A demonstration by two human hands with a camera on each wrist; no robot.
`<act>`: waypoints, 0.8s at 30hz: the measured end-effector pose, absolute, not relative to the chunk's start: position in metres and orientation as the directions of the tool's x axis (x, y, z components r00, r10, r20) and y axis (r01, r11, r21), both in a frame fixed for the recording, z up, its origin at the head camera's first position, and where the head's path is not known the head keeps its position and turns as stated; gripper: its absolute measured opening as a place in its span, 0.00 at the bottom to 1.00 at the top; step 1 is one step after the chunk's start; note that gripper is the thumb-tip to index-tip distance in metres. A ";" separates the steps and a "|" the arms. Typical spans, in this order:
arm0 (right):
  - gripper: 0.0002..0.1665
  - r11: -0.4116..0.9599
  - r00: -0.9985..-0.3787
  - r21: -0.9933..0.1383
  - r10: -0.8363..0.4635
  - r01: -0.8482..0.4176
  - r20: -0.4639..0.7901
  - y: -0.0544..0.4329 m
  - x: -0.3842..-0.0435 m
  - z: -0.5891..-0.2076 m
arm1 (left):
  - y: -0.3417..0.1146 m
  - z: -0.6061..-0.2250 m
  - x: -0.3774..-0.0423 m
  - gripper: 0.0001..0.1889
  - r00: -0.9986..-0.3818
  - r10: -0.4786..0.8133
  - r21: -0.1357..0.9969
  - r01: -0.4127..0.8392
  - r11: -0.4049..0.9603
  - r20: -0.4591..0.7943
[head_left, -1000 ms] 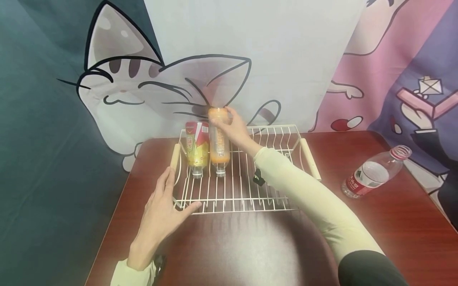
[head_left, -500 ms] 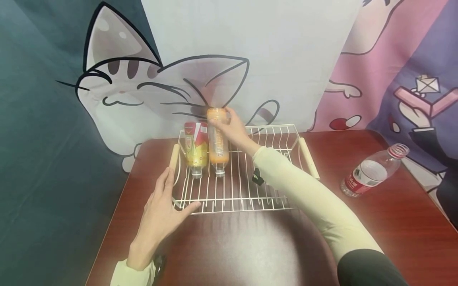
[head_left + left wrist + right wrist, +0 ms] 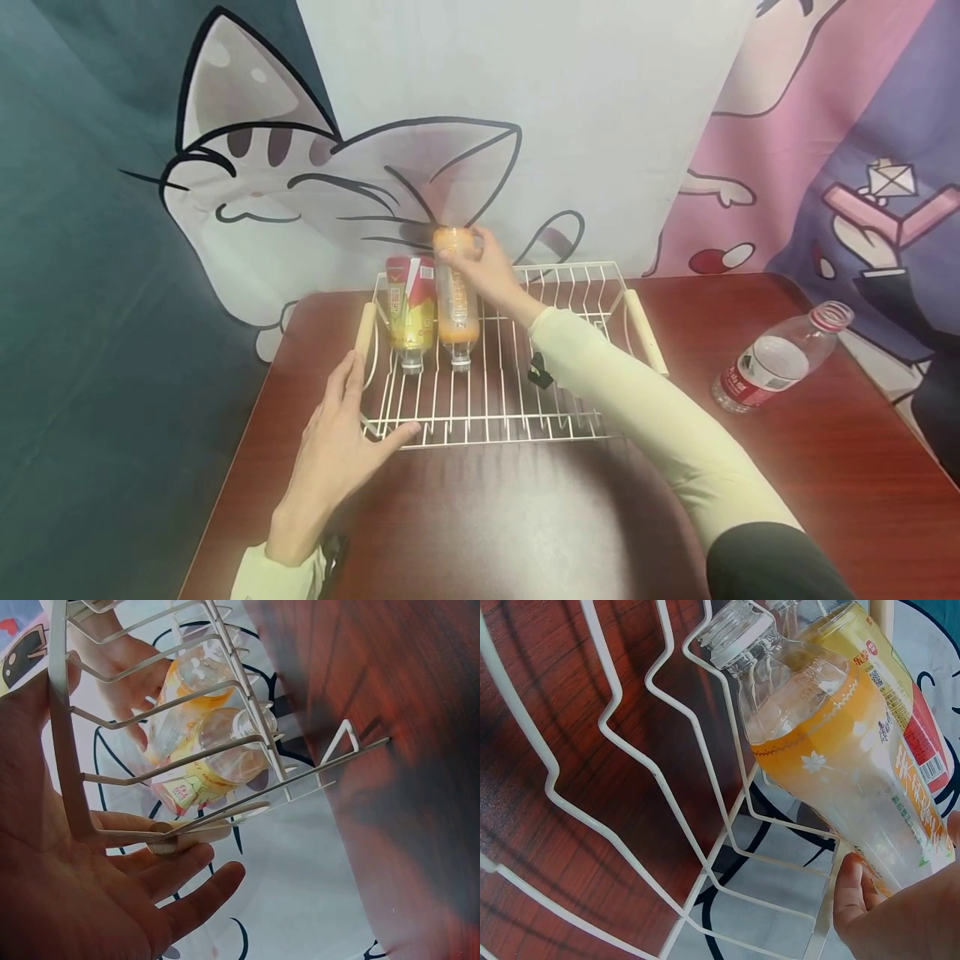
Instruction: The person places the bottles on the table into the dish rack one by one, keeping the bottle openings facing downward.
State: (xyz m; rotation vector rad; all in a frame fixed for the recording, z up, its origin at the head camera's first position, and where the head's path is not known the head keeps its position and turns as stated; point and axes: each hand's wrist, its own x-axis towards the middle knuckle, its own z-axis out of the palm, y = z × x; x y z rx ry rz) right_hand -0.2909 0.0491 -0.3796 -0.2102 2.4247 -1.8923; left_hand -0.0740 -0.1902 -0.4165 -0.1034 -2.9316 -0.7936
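R hand (image 3: 487, 267) clamps fingers round orange btl (image 3: 459, 312), neck-down — prob. propping it; L hand (image 3: 337, 446), thumb & fingers apart — prob. steadies rack (image 3: 647, 332)

The tabletop (image 3: 510, 521) is reddish-brown. On it stand a white rack (image 3: 495, 417) and, to its right, an uncapped bottle (image 3: 776, 362).

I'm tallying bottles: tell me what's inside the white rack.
A red-yellow bottle and an orange bottle, both neck-down, the latter in the right hand. The right sleeve hides part of the rack in the head view.
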 end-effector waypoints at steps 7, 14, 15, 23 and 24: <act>0.59 0.279 -0.992 -0.958 -0.120 -0.063 0.031 0.060 -0.293 -0.376 | -0.188 -0.416 -0.075 0.67 -0.991 0.046 0.495 0.102 0.863 0.123; 0.62 0.301 -0.995 -0.951 -0.089 -0.067 0.042 0.077 -0.289 -0.355 | -0.188 -0.414 -0.076 0.68 -0.993 0.053 0.503 0.100 0.859 0.109; 0.62 0.305 -0.996 -0.950 -0.077 -0.068 0.047 0.079 -0.289 -0.352 | -0.188 -0.414 -0.076 0.68 -0.992 0.054 0.504 0.103 0.858 0.110; 0.60 0.357 -0.993 -0.927 -0.008 -0.115 0.120 0.099 -0.275 -0.316 | -0.190 -0.412 -0.075 0.66 -0.993 0.055 0.518 0.102 0.849 0.105; 0.59 0.358 -0.992 -0.925 -0.008 -0.124 0.129 0.103 -0.272 -0.311 | -0.191 -0.412 -0.075 0.65 -0.993 0.053 0.519 0.098 0.849 0.101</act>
